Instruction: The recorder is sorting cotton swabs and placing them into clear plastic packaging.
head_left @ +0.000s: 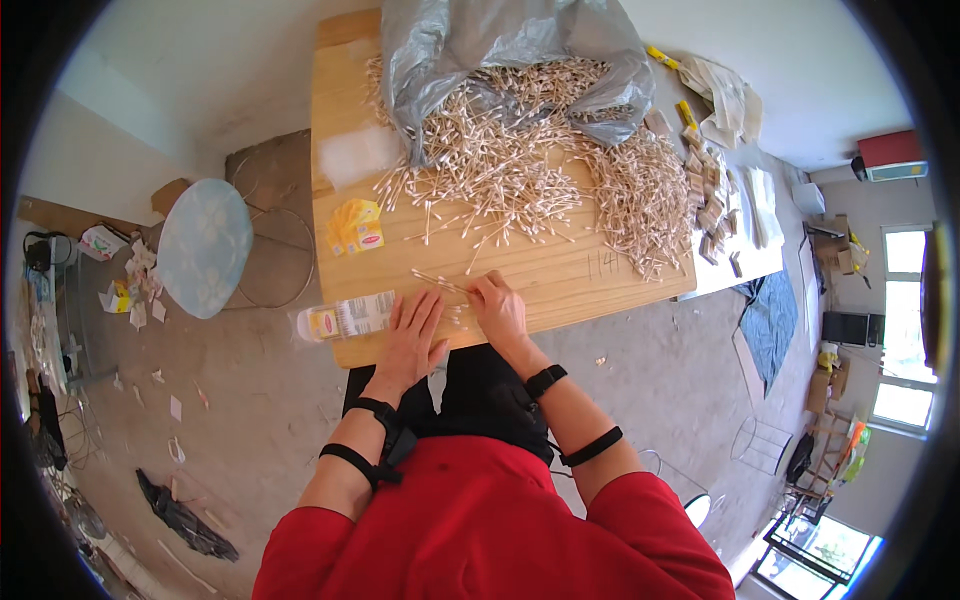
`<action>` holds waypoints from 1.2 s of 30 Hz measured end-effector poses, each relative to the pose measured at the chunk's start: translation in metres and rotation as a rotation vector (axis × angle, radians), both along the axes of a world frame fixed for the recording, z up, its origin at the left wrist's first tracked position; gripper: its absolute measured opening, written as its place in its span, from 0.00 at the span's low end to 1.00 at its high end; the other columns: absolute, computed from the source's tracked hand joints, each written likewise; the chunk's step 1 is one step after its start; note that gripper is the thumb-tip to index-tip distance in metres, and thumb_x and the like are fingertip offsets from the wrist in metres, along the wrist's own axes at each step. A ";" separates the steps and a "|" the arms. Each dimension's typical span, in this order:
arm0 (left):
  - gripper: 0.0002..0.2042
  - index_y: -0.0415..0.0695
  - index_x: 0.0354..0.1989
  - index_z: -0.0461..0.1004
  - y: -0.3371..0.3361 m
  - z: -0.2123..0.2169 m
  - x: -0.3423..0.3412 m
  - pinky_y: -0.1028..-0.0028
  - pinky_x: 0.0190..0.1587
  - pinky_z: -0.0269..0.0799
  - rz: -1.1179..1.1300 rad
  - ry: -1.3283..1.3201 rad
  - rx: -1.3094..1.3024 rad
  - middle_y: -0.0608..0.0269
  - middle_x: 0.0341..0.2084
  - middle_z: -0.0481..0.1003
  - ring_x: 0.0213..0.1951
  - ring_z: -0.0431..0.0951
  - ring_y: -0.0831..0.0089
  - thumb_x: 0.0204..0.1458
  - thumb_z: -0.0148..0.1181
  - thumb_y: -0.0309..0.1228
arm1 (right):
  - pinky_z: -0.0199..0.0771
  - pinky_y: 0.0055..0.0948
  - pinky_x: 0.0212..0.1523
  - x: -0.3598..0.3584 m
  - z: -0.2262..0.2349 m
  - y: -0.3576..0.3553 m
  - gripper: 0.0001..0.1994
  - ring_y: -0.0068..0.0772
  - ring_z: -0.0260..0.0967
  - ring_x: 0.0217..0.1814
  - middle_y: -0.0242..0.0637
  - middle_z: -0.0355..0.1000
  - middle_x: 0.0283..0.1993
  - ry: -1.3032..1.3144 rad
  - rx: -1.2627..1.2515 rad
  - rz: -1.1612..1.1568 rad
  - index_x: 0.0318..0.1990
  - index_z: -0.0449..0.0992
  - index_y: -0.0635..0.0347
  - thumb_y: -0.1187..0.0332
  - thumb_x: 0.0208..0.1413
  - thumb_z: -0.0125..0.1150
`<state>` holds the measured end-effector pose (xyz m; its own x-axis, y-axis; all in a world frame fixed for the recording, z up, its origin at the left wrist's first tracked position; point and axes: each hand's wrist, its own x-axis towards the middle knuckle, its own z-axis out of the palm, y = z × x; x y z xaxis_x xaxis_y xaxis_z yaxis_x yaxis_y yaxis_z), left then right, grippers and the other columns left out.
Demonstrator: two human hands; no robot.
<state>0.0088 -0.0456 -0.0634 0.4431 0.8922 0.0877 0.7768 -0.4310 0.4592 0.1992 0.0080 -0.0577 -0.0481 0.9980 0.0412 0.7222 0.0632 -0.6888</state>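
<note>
At the near edge of the wooden table (560, 310), my left hand (413, 335) lies with its fingers stretched out, beside the end of a clear plastic packet (365, 313) with a yellow label. My right hand (498, 312) is bent down close to it, thumb and fingertips pinched at the end of a few cotton swabs (432, 279). Several more swabs lie on the wood between my hands, partly covered by them. Beyond, a large loose heap of cotton swabs (490, 175) spills from a grey plastic bag (430, 60). Yellow printed cards (355, 227) sit at the left.
A second swab heap (645, 200) reaches the table's right side. Past it, small swab bundles (710, 195) lie on a white surface. A round pale-blue stool (205, 248) stands to the left. Blue cloth (770, 325) hangs at the right; scraps litter the floor.
</note>
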 end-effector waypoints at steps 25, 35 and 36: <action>0.36 0.37 0.66 0.56 0.003 0.004 0.002 0.51 0.72 0.41 -0.003 -0.006 -0.014 0.55 0.68 0.54 0.70 0.51 0.57 0.49 0.61 0.36 | 0.73 0.44 0.34 -0.027 -0.007 0.054 0.06 0.48 0.73 0.37 0.40 0.71 0.37 -0.136 0.042 0.053 0.33 0.77 0.57 0.66 0.49 0.63; 0.36 0.37 0.66 0.57 0.002 0.004 0.002 0.52 0.72 0.41 0.007 -0.022 -0.024 0.57 0.69 0.53 0.70 0.51 0.59 0.49 0.62 0.36 | 0.73 0.43 0.37 -0.011 0.010 0.062 0.10 0.51 0.73 0.40 0.43 0.73 0.35 0.153 0.087 0.056 0.35 0.76 0.60 0.65 0.49 0.66; 0.36 0.37 0.66 0.57 0.003 0.005 0.002 0.52 0.72 0.41 0.000 -0.022 -0.029 0.57 0.69 0.53 0.70 0.51 0.59 0.49 0.62 0.37 | 0.73 0.43 0.37 -0.009 0.014 0.050 0.10 0.51 0.73 0.40 0.43 0.73 0.36 0.083 0.085 -0.025 0.35 0.76 0.60 0.66 0.49 0.66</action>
